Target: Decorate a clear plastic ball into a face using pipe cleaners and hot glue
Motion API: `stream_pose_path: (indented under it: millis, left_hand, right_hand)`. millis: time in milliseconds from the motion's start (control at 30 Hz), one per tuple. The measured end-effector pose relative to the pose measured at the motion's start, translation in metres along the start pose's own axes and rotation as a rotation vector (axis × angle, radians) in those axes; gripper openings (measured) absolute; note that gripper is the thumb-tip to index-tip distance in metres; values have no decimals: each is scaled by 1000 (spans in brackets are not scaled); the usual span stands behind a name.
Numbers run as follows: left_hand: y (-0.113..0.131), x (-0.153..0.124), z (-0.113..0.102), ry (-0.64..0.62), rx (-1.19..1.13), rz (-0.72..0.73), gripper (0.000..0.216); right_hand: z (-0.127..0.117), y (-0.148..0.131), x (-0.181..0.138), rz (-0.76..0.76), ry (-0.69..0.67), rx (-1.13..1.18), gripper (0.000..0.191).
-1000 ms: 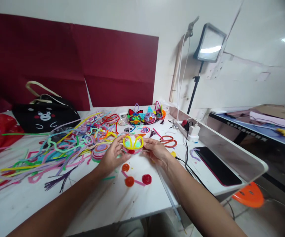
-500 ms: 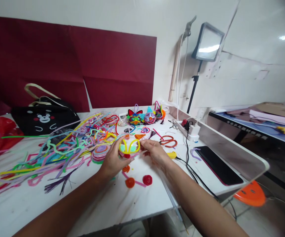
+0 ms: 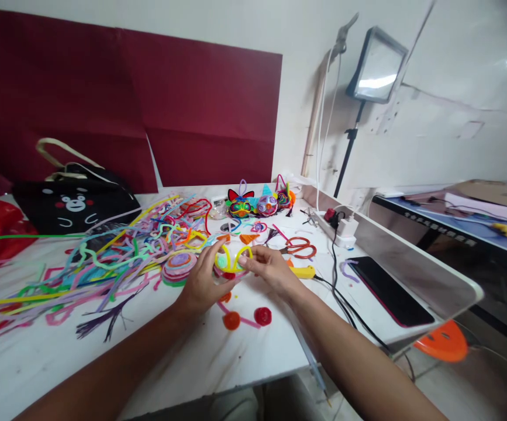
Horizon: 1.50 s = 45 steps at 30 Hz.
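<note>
My left hand (image 3: 201,279) is wrapped round the left side of a clear ball (image 3: 233,257) decorated with yellow pipe-cleaner outlines, mint-green patches and red and pink below. My right hand (image 3: 271,268) grips its right side, the thumb pressing on the front over one yellow outline. Orange pointed pieces (image 3: 248,238) show just behind the ball. On the table under my hands lie an orange coil (image 3: 231,320), a red coil (image 3: 262,316) and a pink pipe cleaner (image 3: 248,322). The fingers behind the ball are hidden.
A tangled heap of pipe cleaners (image 3: 117,257) spreads over the left. Finished decorated balls (image 3: 240,206) stand at the back. Orange-handled scissors (image 3: 300,248), a yellow corded tool (image 3: 302,272), a phone (image 3: 389,290) and a power strip (image 3: 341,234) lie right. A black bag (image 3: 75,202) stands back left.
My right thumb and fingers have moved left from the ball's edge onto its front, covering part of the right yellow outline. My left hand still holds the ball. The view has shifted slightly.
</note>
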<state>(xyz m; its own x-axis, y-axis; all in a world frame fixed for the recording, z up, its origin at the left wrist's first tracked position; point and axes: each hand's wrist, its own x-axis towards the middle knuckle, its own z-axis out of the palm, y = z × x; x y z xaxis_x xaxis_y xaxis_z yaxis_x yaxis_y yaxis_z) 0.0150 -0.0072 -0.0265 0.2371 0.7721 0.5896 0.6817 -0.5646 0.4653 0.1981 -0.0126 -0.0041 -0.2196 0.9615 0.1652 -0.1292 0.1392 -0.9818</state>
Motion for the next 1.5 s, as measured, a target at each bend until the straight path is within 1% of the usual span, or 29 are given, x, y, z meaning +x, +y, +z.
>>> stream_pose_path:
  millis: [200, 367, 533, 600, 667, 733, 800, 900, 1000, 1100, 1267, 1367, 1500]
  left_hand:
    - [-3, 0, 2, 27, 31, 58, 73]
    - [0, 0, 2, 29, -12, 27, 72]
    - [1, -2, 4, 14, -56, -15, 75]
    - [1, -2, 6, 10, -76, -49, 76]
    - [2, -2, 7, 8, -113, -90, 76]
    - [1, -1, 8, -6, -195, -139, 76]
    - [1, 0, 10, -37, -340, -197, 78]
    - [2, 1, 11, -105, -626, -283, 86]
    - [6, 1, 12, -149, -835, -368, 92]
    - [10, 1, 11, -181, -950, -424, 95]
    - [14, 1, 9, -169, -1012, -424, 93]
    - [16, 0, 7, -179, -998, -410, 89]
    - [17, -2, 4, -210, -959, -363, 81]
  right_hand:
    - [0, 1, 0, 5, -6, 9, 40]
    - [0, 4, 0, -18, -31, 56, 43]
    - [-1, 7, 2, -34, -24, 30, 46]
    - [-2, 10, 3, -55, -2, -44, 52]
    - [-3, 12, 2, -91, 33, -189, 65]
    - [-5, 12, -1, -135, 35, -350, 77]
    - [-6, 12, -4, -166, -11, -462, 83]
    - [-9, 9, -7, -197, -80, -573, 92]
    - [-13, 6, -6, -272, -119, -710, 99]
    - [-15, 1, -4, -340, -151, -840, 101]
    - [-17, -9, -2, -300, -225, -1026, 104]
    - [-19, -10, -1, -300, -231, -1068, 99]
    - [-22, -7, -1, -339, -191, -1095, 89]
